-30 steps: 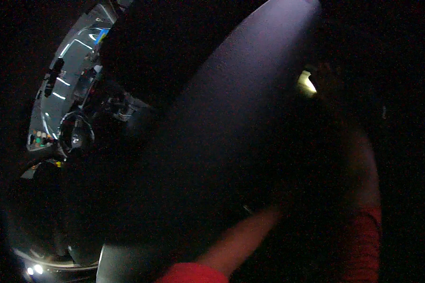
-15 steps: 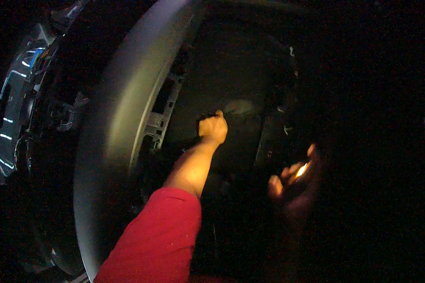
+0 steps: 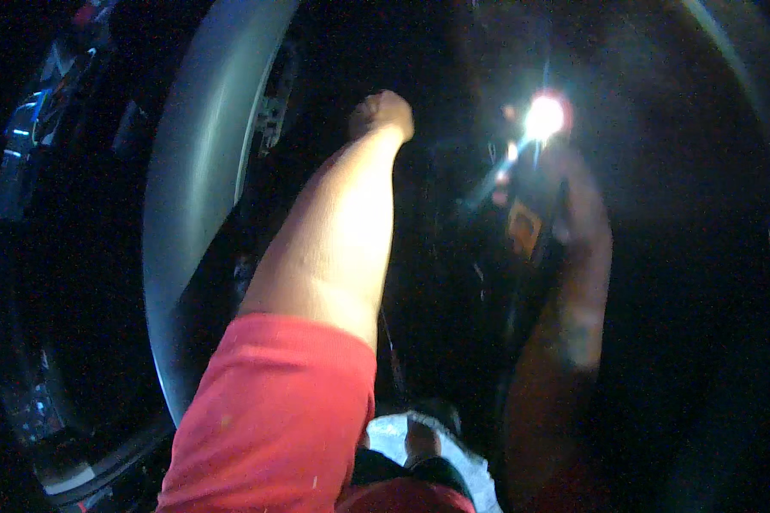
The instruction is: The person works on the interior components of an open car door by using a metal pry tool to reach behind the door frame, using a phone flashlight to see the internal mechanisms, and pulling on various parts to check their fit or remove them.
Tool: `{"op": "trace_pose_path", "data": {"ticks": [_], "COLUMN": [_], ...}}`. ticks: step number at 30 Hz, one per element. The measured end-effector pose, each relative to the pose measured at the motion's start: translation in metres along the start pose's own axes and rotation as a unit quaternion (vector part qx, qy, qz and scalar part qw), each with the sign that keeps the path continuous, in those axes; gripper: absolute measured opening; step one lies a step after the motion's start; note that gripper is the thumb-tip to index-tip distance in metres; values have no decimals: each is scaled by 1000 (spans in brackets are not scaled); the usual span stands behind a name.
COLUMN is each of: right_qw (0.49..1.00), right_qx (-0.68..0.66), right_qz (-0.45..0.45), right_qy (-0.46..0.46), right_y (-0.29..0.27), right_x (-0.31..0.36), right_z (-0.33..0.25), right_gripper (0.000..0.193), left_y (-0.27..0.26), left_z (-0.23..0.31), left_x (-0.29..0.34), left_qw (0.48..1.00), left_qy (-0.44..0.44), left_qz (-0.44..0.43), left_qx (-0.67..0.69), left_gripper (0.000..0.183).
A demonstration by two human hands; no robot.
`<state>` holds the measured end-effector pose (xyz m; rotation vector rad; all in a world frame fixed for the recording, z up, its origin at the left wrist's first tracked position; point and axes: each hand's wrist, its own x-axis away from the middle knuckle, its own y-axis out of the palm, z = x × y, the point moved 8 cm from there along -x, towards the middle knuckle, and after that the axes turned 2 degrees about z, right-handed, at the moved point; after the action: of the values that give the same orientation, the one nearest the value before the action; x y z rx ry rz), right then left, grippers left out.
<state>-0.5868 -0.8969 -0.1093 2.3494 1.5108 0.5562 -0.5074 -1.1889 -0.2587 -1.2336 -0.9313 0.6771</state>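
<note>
My left hand (image 3: 383, 115) reaches far forward in the upper middle, its bare forearm lit and a red sleeve behind it. Its fingers are curled closed; whatever they may hold is hidden. To the right, my right hand (image 3: 575, 175) is raised, dark and blurred, around a glaring light (image 3: 545, 117). Several fingertips show along the light's left side. The glare hides the lamp's shape. Below it is a small orange-brown patch (image 3: 524, 229) on something dark.
A long curved grey panel (image 3: 201, 162) runs down the left, with a slotted metal edge (image 3: 269, 120) beside its upper part. Beyond it are dark parts with bluish reflections (image 3: 24, 128). At the bottom, my legs stand over a pale patch of ground (image 3: 389, 436).
Both hands now appear higher in view, and the view has shifted. The light in my right hand now glares toward the camera, brightening my left forearm. My legs have come into view.
</note>
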Motion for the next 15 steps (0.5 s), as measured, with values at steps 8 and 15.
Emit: {"op": "trace_pose_path", "data": {"ticks": [8, 15], "right_qw": [997, 991], "right_qx": [-74, -86], "right_qz": [15, -75], "right_qy": [34, 70], "right_y": [-26, 20], "right_x": [-78, -109], "right_z": [19, 43], "right_gripper": [66, 70], "left_y": [-12, -37], "left_z": [40, -42], "left_x": [208, 429], "left_qw": [932, 723], "left_qy": [-147, -129], "left_qz": [-23, 44], "left_qx": [331, 677], "left_gripper": [41, 11]}}
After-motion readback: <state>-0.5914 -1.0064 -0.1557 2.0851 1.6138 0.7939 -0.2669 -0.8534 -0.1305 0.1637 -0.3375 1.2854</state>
